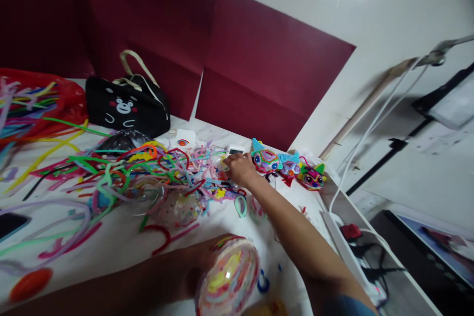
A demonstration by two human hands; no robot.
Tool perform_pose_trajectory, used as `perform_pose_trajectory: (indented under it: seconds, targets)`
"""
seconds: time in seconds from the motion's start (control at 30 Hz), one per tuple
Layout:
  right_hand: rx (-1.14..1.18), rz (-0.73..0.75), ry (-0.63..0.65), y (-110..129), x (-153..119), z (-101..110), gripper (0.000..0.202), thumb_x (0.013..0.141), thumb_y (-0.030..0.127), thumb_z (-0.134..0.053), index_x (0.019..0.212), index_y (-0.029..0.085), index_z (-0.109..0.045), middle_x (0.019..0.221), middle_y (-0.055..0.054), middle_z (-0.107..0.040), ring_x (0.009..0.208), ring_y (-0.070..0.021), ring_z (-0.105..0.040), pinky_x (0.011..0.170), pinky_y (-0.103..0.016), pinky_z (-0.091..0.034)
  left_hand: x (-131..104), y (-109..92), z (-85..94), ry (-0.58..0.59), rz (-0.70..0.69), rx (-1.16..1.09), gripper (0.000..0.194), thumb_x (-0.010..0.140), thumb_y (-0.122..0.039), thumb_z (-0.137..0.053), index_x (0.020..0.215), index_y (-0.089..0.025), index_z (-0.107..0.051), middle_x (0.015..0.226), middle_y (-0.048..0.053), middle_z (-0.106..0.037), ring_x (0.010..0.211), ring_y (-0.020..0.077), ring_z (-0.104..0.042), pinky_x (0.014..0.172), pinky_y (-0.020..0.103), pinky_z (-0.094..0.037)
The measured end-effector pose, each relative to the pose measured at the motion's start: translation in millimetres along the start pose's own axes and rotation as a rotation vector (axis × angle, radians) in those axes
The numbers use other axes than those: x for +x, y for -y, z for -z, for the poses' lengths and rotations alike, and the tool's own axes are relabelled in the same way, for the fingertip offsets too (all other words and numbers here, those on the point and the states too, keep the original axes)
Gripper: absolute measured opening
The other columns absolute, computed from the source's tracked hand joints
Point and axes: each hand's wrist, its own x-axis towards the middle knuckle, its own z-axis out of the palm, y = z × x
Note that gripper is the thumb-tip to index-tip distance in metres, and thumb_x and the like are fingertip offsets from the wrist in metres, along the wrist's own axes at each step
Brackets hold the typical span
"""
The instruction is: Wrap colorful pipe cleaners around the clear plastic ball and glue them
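A left hand [207, 259] grasps a clear plastic shell [229, 276] in the near foreground, low and just right of center, its fingers mostly hidden behind the piece. Curved bands of red, yellow, pink and white line the shell. Its glossy face is turned up toward the camera, and its long axis slants from lower left to upper right. Just beside it, on the white tabletop [218, 222], lies a blue curved piece [263, 282]; an orange oval piece [31, 284] sits at the lower left, with a dark-screened phone [13, 224] beyond it at the left edge.

Farther in, a right hand [240, 167] reaches, palm down, to the right end of a tangled heap of pipe cleaners [166, 168]. Its fingers are bent beside a small clear item; whether they grip it cannot be told. A round transparent piece [145, 196] lies at the heap's near side. On the right, a white power strip [351, 252] carries a red plug [350, 231] and black ones.

Past the right hand, three colorful animal-face ornaments [265, 159] stand in a row, their decorated faces toward the camera. At the back left, a black tote bag [128, 106] with a bear face stands beside a red plastic bag [70, 103] of pipe cleaners, below a maroon sheet [259, 59] on the wall.
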Motion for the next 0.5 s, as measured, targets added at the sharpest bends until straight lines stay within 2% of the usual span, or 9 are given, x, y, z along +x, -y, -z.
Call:
perform_pose_trajectory:
  seconds: [0.2, 0.33, 0.5]
  targets:
    - [-0.167, 0.212, -0.012, 20.1, 43.5, -12.2, 0.033, 0.094, 0.031, -0.059, 0.125, 0.017, -0.057, 0.127, -0.010, -0.059, 0.108, -0.0243, -0.062, 0.090, -0.046, -0.053, -1.4, -7.0, -6.8, 0.055, 0.028, -0.059, 0.048, 0.073, -0.029, -0.072, 0.120, -0.021, -0.068, 0.114, 0.003, -0.073, 0.102, 0.0184, -0.065, 0.087, 0.025, -0.047]
    - [-0.217, 0.243, 0.007, 25.0, 59.8, -28.1, 0.033, 0.094, 0.031, -0.060, 0.124, 0.017, -0.057, 0.125, -0.010, -0.060, 0.106, -0.0237, -0.063, 0.088, -0.045, -0.054, 0.1, -11.7, -12.5, 0.027, 0.063, -0.025, 0.052, 0.066, -0.029, -0.074, 0.115, -0.012, -0.069, 0.107, 0.006, -0.074, 0.093, 0.0175, -0.065, 0.080, 0.022, -0.048]
    - [-0.218, 0.275, 0.002, 23.5, 66.7, -36.5, 0.033, 0.094, 0.031, -0.059, 0.123, 0.016, -0.057, 0.124, -0.009, -0.060, 0.104, -0.0232, -0.063, 0.087, -0.044, -0.055, -0.4, -6.4, -4.0, 0.017, 0.027, -0.044, 0.056, 0.067, -0.031, -0.075, 0.120, -0.014, -0.066, 0.110, 0.009, -0.073, 0.097, 0.0209, -0.065, 0.083, 0.027, -0.049]
